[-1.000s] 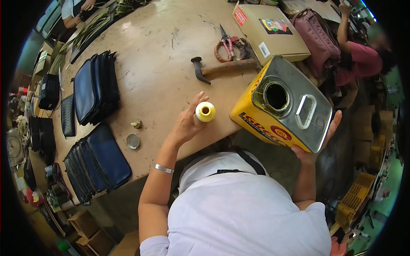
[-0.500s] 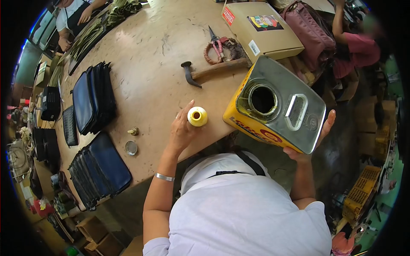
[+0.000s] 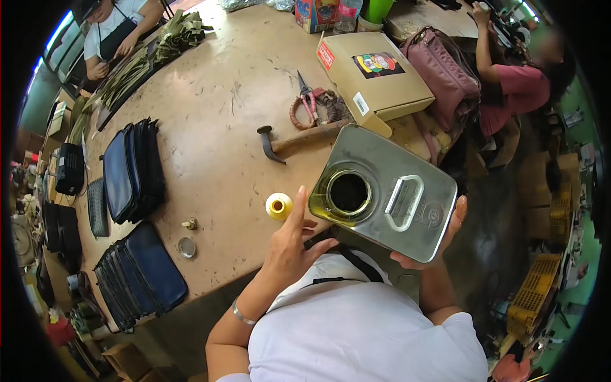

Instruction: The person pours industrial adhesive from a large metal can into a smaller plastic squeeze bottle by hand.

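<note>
A large metal can (image 3: 382, 191) with a round open mouth and a folding handle on top is at the table's front edge. My right hand (image 3: 439, 239) grips its right end. Beside the can's left corner, my left hand (image 3: 293, 245) is open, its fingers spread, with a bracelet on the wrist. Whether its fingertips touch the can, I cannot tell. A small open yellow-and-white bottle (image 3: 279, 206) stands upright on the table, just left of my left fingers. Further left lie a small round lid (image 3: 186, 247) and a small stopper-like piece (image 3: 190, 224).
On the table (image 3: 216, 159) lie a hammer (image 3: 272, 145), red-handled shears (image 3: 308, 102), a cardboard box (image 3: 375, 76) and a pink bag (image 3: 442, 79). Dark blue pouches (image 3: 137, 162) lie at left. One person (image 3: 118, 32) sits at top left, another (image 3: 515, 89) at top right.
The can has gone from tilted toward the bottle to more upright and moved left. My left hand has let go of the bottle and moved right to the can.
</note>
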`<state>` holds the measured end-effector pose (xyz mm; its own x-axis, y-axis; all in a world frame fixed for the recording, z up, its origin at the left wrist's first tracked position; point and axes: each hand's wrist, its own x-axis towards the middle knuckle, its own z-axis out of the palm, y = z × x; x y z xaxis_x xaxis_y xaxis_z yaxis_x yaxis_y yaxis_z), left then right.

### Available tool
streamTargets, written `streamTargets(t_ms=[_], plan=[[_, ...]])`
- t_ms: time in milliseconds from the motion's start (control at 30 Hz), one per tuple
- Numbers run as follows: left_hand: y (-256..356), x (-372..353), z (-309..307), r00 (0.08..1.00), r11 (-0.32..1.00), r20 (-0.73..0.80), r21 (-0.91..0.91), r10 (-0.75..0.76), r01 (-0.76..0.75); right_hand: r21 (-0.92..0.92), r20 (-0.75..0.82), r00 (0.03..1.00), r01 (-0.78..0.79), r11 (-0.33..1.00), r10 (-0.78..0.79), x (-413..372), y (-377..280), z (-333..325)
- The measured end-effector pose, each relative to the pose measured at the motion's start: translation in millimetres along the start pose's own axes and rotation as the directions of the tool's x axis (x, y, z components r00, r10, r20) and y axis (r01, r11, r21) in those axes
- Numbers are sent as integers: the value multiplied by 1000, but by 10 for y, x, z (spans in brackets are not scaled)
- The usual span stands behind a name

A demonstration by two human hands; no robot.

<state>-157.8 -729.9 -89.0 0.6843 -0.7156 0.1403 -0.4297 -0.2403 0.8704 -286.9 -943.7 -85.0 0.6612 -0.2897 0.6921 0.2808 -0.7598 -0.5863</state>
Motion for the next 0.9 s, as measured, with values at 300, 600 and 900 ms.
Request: streamTargets(t_ms=[300, 600, 900], plan=[[-28, 79, 150, 990, 992, 80, -35, -116, 119, 245, 27, 996, -86, 966, 82, 187, -40, 4], [-857, -557, 63, 827, 874, -293, -83, -480, 478, 130, -63, 996, -60, 990, 68, -15, 298, -86], [-1006, 6, 244, 959, 986, -236, 3, -160, 165, 204, -35, 994, -97, 974, 106, 4, 283, -179]])
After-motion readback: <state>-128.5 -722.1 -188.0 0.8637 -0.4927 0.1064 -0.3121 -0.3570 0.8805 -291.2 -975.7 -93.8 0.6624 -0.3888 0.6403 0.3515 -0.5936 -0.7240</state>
